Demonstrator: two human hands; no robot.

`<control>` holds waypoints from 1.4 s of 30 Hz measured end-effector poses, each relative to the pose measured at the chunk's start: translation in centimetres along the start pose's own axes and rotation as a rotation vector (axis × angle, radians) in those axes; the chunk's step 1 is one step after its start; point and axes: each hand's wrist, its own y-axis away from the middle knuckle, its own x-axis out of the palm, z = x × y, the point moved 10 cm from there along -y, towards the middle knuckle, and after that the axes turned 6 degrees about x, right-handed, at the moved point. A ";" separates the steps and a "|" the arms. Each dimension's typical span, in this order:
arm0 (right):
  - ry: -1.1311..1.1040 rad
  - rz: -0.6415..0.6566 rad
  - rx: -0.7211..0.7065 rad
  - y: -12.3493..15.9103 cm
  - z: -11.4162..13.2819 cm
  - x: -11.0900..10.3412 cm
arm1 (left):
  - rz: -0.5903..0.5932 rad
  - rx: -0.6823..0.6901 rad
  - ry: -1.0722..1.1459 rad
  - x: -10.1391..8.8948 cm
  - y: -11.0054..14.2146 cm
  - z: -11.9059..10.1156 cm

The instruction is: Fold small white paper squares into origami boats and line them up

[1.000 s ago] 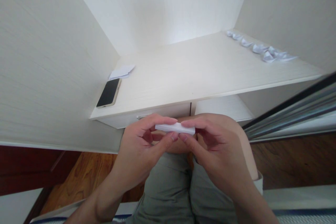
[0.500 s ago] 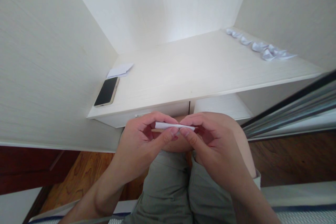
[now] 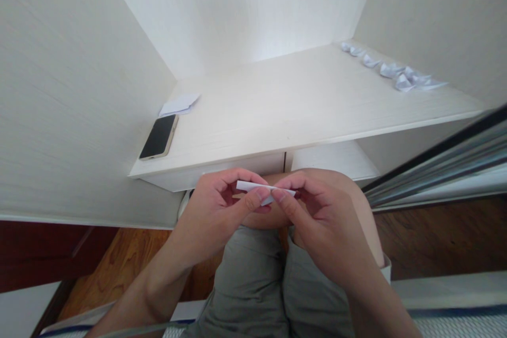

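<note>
Between my two hands, above my knees, is a narrow folded strip of white paper [image 3: 246, 186]. My left hand [image 3: 222, 206] pinches its left part between thumb and fingers. With thumb and forefinger, my right hand [image 3: 319, 214] grips the right part. The thumbs nearly meet at the strip's middle, where a small flap of paper shows below. Fingertips cover much of the strip, so its exact folds are hidden.
A white desk shelf [image 3: 253, 111] stands in front of my knees. On its left lie a phone [image 3: 159, 137] and some folded white paper [image 3: 180, 104]. Several folded paper pieces [image 3: 390, 69] line its right side. A dark-edged sliding door frame [image 3: 439, 156] is at right.
The paper strip has turned edge-on and now looks narrower, with a small flap showing below its middle. Both thumbs have shifted over it. The view has moved slightly.
</note>
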 end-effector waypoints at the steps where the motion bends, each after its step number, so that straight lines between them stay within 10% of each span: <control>1: 0.008 -0.003 -0.007 0.0 0.1 -0.1 | -0.003 0.003 0.003 0.0 0.0 0.0; 13: 0.124 -0.016 -0.074 0.3 1.3 -0.4 | 0.034 0.002 -0.067 0.3 -0.2 -0.3; 23: -0.051 0.015 0.140 0.5 -2.7 -0.3 | 0.086 -0.031 -0.135 -1.6 -0.8 0.4; 31: -0.196 -0.010 0.249 0.5 -5.2 -1.5 | -0.149 -0.020 -0.028 -6.0 -1.0 0.6; 37: -0.365 0.115 0.330 0.7 -6.8 0.8 | 0.141 -0.104 -0.049 0.2 -0.8 1.6; 42: -0.366 0.136 0.347 0.6 -6.7 1.6 | 0.093 -0.147 -0.086 2.3 -1.0 2.2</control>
